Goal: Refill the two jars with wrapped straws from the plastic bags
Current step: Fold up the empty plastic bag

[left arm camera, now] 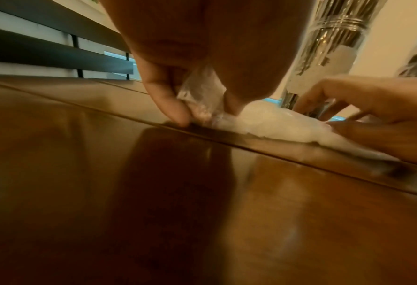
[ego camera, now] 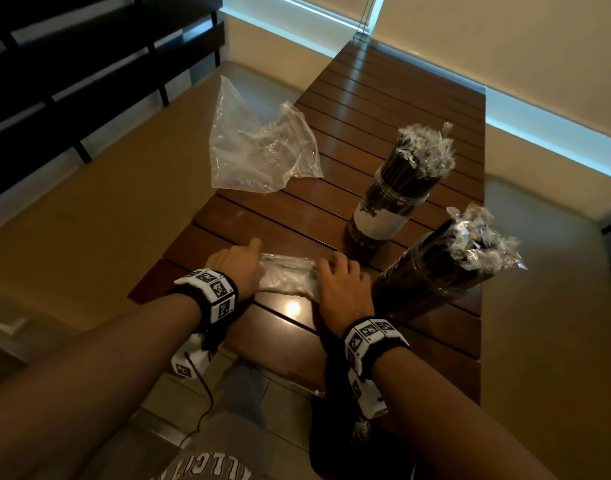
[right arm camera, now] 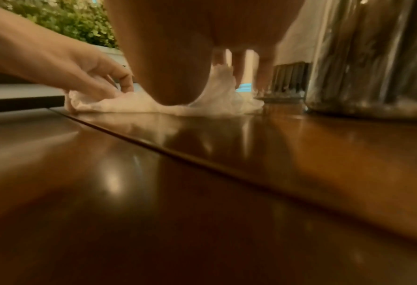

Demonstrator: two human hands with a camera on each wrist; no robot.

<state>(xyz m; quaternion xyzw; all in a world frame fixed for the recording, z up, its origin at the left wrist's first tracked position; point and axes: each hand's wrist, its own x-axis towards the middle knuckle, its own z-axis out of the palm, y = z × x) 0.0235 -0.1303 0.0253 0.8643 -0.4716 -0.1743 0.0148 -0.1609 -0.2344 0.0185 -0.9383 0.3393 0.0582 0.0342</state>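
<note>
**Colours on the table**

The slatted table (ego camera: 383, 109) is glossy reddish-brown. Both jars (ego camera: 387, 202) hold black straws (ego camera: 406, 168) in clear, silvery wrappers — the upper jar has a white label (ego camera: 378, 220). The bag (ego camera: 259, 147) at upper centre is clear. Wristbands (ego camera: 210, 292) — black with white checkered tags.

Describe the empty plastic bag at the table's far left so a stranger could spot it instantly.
Start at the dark slatted wooden table and go to its left edge, beyond both hands. There lies the empty bag, clear, crumpled and puffed open, partly overhanging the edge. Unlike the flattened bag under the left hand and right hand, nobody touches it, and unlike the two straw-filled jars it lies low.
</note>
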